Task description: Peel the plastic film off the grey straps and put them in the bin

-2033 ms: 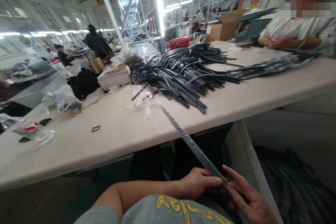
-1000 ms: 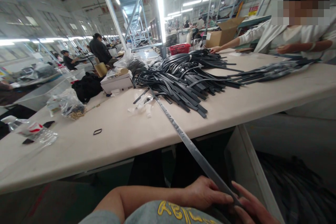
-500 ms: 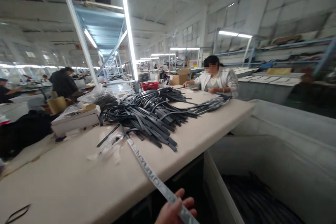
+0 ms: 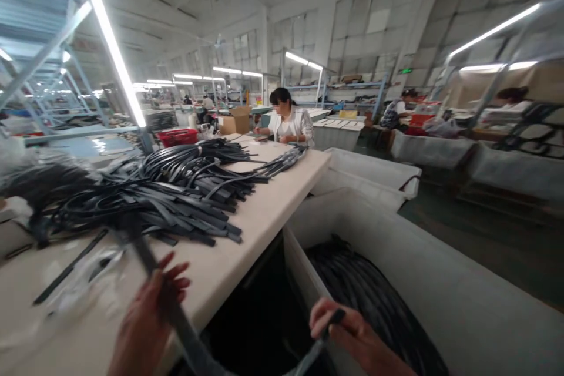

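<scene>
A long dark strap (image 4: 181, 324) sags in a loop between my two hands, its lowest stretch cut off by the bottom of the view. My left hand (image 4: 143, 311) holds it loosely near the table edge, the strap running between thumb and partly spread fingers. Between the fingertips of my right hand (image 4: 348, 332), an end of the strap is pinched, out in front of the bin. On the table, just beyond my left hand, lies a heap of black straps (image 4: 176, 205). The held strap's far part is blurred against that heap.
Right of the table (image 4: 288, 200) stands a large white bin (image 4: 418, 247) with black straps (image 4: 352, 276) inside. Crumpled clear plastic (image 4: 88, 288) lies at left. A co-worker (image 4: 291, 120) sits at the far end, near a cardboard box (image 4: 235, 120) and a red basket (image 4: 177, 137).
The view has swung right. Both hands now show, where only one was seen before. The strap, earlier stretched straight with a pale, shiny face, now looks dark and hangs in a loop.
</scene>
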Motion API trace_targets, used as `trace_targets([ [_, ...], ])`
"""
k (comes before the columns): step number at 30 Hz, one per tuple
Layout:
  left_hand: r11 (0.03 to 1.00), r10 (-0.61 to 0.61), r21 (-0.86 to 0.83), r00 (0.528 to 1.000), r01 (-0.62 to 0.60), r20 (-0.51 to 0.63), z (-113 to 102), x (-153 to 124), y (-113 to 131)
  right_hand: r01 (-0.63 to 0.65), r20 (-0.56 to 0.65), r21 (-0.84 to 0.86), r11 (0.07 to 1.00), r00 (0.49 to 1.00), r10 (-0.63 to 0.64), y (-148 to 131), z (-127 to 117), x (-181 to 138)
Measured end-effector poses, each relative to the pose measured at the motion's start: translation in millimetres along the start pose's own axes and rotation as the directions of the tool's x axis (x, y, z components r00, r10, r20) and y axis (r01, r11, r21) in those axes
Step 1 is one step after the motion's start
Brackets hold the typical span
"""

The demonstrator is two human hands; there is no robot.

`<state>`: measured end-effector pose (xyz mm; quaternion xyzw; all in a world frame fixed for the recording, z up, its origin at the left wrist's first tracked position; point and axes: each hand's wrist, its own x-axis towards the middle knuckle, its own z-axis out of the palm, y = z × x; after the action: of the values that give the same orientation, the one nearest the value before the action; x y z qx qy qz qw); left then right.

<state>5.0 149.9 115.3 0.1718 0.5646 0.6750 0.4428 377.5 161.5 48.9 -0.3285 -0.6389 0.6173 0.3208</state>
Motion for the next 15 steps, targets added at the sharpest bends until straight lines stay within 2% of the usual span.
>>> trace_targets([
  [2,0.993,-0.096,0.088,0.972,0.079,0.212,14,-28,-19,0.092,0.016,0.032,0.995,0.996,-0.093,-5,6,23],
  [4,0.971,-0.174,0.220,0.900,0.090,0.400,26,-48,-35,0.117,0.050,0.111,0.987,0.991,-0.123,-10,15,52],
  [6,0.950,-0.237,0.298,0.828,0.089,0.508,33,-59,-45,0.140,0.081,0.188,0.972,0.984,-0.157,-16,28,80],
  [12,0.940,-0.307,0.316,0.716,0.126,0.627,25,-61,-70,0.137,0.090,0.321,0.937,0.981,-0.174,-41,63,138],
  [14,0.942,-0.320,0.290,0.720,0.171,0.616,20,-55,-84,0.135,0.068,0.299,0.945,0.984,-0.163,-48,71,146],
  [15,0.948,-0.308,0.258,0.743,0.186,0.594,19,-51,-89,0.141,0.062,0.273,0.951,0.984,-0.164,-52,75,149],
])
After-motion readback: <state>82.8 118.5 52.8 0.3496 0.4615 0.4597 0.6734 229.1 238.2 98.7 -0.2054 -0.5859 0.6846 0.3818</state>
